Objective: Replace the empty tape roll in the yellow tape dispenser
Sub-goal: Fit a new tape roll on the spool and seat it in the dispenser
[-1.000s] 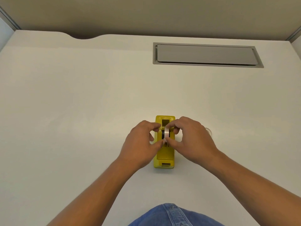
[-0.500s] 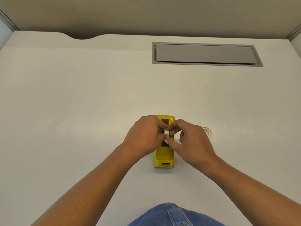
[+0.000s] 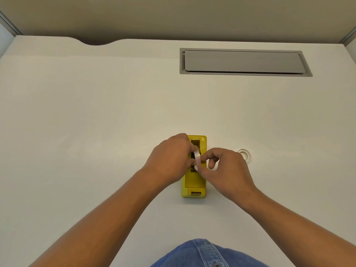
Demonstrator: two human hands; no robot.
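Hiding much of the yellow tape dispenser (image 3: 194, 183) on the white desk (image 3: 96, 122). Left hand (image 3: 169, 160) and right hand (image 3: 227, 172) both pinching the tape roll (image 3: 197, 158) over the dispenser's dark slot. Just beside the dispenser, partly hidden behind the right hand, lying a clear ring (image 3: 245, 153), hard to make out.

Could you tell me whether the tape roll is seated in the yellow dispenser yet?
Not yet: both hands pinch the tape roll edge-up above the dispenser slot.
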